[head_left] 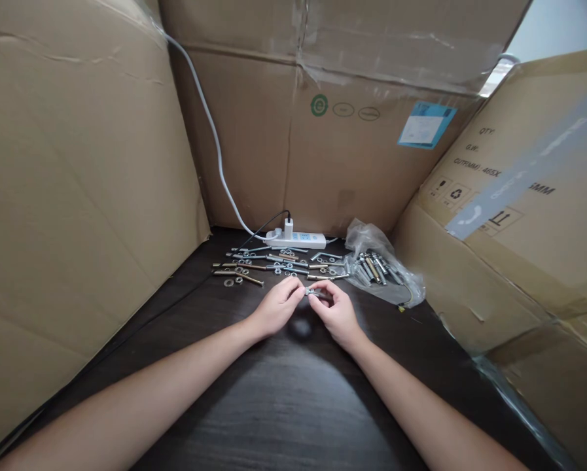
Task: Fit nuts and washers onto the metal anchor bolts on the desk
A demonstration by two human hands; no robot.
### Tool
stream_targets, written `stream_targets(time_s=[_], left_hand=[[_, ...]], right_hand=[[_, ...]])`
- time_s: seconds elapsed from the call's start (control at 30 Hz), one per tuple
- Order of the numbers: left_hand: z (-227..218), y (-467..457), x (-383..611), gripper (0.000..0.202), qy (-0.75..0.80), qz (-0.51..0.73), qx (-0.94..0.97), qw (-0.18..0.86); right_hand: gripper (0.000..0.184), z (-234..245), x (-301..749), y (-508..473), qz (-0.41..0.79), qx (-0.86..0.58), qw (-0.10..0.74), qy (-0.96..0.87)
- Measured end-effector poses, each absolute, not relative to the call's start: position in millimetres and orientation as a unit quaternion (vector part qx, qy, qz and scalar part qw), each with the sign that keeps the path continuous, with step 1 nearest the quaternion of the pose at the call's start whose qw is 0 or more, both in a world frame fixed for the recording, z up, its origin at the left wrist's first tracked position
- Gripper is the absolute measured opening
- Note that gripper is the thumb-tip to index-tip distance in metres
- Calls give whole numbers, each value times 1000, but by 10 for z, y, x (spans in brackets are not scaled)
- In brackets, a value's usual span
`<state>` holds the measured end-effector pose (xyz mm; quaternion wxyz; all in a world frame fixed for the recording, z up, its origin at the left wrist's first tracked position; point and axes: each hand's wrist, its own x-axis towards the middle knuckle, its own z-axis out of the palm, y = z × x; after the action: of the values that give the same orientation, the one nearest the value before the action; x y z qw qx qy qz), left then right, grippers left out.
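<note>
My left hand (278, 306) and my right hand (339, 315) meet over the dark table, just in front of the laid-out hardware. Between their fingertips is a silver expansion bolt (309, 292), held roughly level. The left thumb and fingers pinch its left end, while the right fingers close around its other part and hide much of it. Behind the hands lie rows of loose bolts (250, 279), metal sleeves, nuts (239, 281) and washers (229, 283), some silver and some brass-coloured.
A clear plastic bag (407, 291) with several expansion bolts (374, 267) lies to the right. At the back, a white power strip (313, 241) has a charger (288, 227) plugged in. A black cable (175, 302) runs down the left. Cardboard walls (244, 131) enclose the table (293, 405).
</note>
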<state>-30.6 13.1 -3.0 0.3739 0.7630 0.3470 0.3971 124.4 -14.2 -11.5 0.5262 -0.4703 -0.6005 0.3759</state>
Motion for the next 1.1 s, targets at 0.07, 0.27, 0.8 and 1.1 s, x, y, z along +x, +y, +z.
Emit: stream_targets(time_s=[0.07,0.27,0.8,1.1], left_hand=[[-43,131,-302,22,339,390,769,376],[-64,106,-313,24,347,410,748,390],[-61,110,-324,13,365,423,751,353],[-71,124,-313,16,346,392,784,335]], right_hand=[[19,-119,1248,-139,376,-470,528,-600],[20,-96,1241,-137,385,-466,525,-600],[24,-88,1231,-158,375,-474,521,-603],[24,-61,1228,-172,361,-483,518,-607]])
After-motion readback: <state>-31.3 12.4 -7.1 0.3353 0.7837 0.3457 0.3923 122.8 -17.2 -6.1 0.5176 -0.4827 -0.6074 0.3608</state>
